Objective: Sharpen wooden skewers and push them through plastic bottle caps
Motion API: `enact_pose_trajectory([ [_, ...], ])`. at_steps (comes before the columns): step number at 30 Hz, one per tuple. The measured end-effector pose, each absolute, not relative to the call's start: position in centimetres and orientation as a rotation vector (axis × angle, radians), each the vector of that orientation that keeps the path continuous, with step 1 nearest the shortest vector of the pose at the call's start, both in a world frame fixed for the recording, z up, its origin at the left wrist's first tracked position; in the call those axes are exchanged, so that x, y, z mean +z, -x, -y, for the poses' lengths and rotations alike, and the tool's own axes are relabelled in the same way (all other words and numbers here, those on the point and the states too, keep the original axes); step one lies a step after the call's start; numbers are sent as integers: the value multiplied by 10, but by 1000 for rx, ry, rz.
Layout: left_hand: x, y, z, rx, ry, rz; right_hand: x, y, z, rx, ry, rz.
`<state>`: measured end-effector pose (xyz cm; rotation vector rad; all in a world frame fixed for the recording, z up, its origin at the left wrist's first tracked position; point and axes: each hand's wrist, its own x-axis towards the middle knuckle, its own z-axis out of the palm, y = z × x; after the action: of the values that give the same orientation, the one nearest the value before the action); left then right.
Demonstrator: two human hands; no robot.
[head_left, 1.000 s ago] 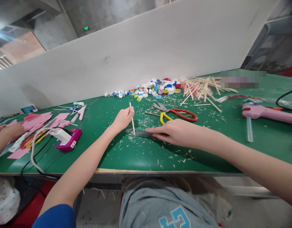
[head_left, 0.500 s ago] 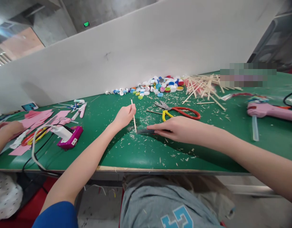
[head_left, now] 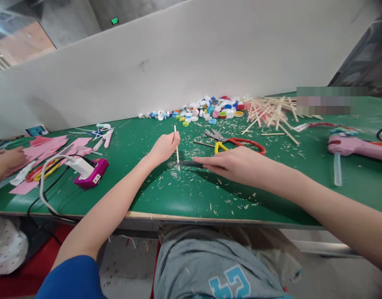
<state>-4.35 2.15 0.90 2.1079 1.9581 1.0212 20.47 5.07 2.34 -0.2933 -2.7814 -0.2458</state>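
Pinched in my left hand (head_left: 164, 148) is a thin pale wooden stick (head_left: 178, 155), held nearly upright with its lower end close to the table. My right hand (head_left: 236, 164) is closed around a thin dark knife (head_left: 191, 164). The blade points left and its tip meets the stick near the lower end; the handle is mostly hidden by my fingers. Just beyond my right hand lie scissors (head_left: 220, 136) with red and yellow handles, spread open. Pale wood shavings (head_left: 166, 182) are scattered around both hands.
Coloured bottle caps (head_left: 209, 110) are heaped by the white partition (head_left: 178, 62), with loose wooden sticks (head_left: 273, 110) to their right. A pink glue gun (head_left: 349, 145) lies far right. Left are a magenta power socket (head_left: 93, 174) with cables, pink sheets (head_left: 47, 149) and another person's hand (head_left: 10, 160).
The knife blade now lies across the stick, slightly above its lower end, where before its tip was at the end. The other person's hand at left has shifted up and left.
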Motion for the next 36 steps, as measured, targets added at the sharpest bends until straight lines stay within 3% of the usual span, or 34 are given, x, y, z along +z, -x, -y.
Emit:
enact_pose_trajectory([
  [28,10,42,-21,1028,-2092,-1971,31,-207,-45,196,388,2957],
  [36,11,43,-20,1023,-2091,-1972,30,-205,-47,161,385,2928],
])
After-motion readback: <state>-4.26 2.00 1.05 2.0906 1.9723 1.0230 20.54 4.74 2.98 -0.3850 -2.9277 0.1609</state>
